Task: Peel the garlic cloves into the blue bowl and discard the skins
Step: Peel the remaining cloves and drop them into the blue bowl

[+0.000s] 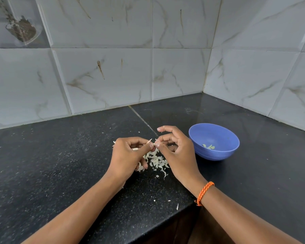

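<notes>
The person is partway through the peeling. The left hand [128, 152] has its fingers curled round a garlic clove [151, 142], and the right hand [174, 148] pinches at the clove's tip with thumb and forefinger, the other fingers lifted. A heap of skins [157, 162] lies on the dark tabletop [60, 164] just beneath the hands. To the right, near the right hand, stands the blue bowl [218, 154] with only a few peeled cloves [208, 147] in its bottom. The skins are not yet discarded, and whether more unpeeled cloves remain under the left hand cannot be told.
</notes>
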A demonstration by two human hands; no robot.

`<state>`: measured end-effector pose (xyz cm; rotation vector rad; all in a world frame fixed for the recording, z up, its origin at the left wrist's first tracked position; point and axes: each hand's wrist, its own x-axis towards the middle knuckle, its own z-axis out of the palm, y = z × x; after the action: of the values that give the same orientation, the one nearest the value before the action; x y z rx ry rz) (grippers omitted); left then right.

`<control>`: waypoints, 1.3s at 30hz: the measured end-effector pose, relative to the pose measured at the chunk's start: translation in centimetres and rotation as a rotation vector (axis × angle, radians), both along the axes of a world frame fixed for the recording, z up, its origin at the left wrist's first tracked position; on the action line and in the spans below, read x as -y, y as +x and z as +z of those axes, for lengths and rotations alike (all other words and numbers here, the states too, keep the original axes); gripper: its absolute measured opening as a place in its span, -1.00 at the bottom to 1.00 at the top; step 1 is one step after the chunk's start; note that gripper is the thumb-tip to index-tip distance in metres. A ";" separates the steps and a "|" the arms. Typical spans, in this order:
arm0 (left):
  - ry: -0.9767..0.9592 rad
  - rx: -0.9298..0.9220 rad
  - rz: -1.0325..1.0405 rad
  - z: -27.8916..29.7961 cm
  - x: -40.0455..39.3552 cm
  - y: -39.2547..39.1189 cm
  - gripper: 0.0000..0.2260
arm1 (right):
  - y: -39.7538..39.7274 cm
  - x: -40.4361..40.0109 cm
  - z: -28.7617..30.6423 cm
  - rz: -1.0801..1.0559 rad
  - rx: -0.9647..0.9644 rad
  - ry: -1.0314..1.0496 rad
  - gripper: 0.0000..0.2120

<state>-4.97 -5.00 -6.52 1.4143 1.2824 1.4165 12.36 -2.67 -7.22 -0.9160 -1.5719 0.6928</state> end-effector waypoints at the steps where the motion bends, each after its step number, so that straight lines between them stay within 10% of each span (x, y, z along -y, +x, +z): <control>1: 0.005 -0.006 0.009 0.0 0.0 0.0 -0.89 | 0.0 0.0 0.0 -0.009 0.025 0.018 -0.65; 16: 0.008 -0.017 0.001 -0.4 0.0 0.5 -0.89 | -0.9 0.0 -0.2 -0.088 0.289 0.103 -0.62; 39: -0.125 0.076 -0.100 -0.4 -0.3 0.0 -0.82 | -1.2 0.5 0.1 -0.014 0.049 -0.071 -0.67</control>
<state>-4.98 -4.67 -6.94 1.3106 1.2140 1.2889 11.16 -3.13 -7.11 -1.0019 -1.5908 0.7256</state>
